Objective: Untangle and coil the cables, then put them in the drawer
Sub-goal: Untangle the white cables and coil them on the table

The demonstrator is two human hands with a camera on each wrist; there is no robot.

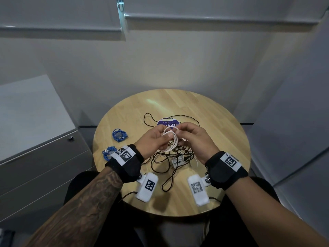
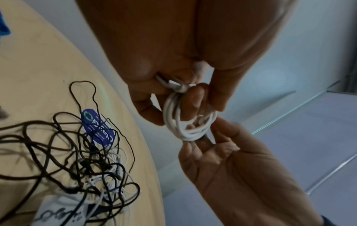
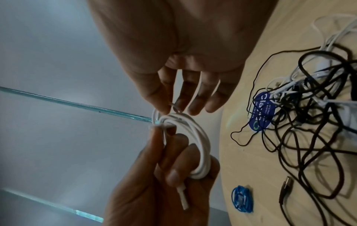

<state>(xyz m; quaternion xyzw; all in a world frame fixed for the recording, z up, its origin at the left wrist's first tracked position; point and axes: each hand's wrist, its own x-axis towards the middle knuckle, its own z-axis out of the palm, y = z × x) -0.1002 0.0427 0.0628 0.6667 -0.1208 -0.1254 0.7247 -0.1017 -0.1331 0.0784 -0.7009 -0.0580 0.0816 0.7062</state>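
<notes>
1. Both hands are up over the table (image 1: pixel 222 132), and I see them hold one white coil (image 1: pixel 171 139) between them.
2. I see the left hand (image 1: pixel 154 142) curl its fingers through the white coil and grip it, with a white plug end lying in its palm.
3. I see the right hand (image 1: pixel 193 139) pinch the far side of the coil with its fingertips (image 3: pixel 164 109).
4. Under the hands I see a black tangle (image 1: pixel 169 157) lying on the table, with thin white wires (image 2: pixel 115 180) mixed in.
5. A blue sticker (image 1: pixel 166 122) sits on the table under the tangle.
6. Two blue coils lie on the left side of the table, one (image 1: pixel 119 135) farther from me and one (image 1: pixel 109 152) just beside my left wrist.
7. A grey drawer unit (image 1: pixel 41 157) stands to the left of the table, and its drawers look closed.
</notes>
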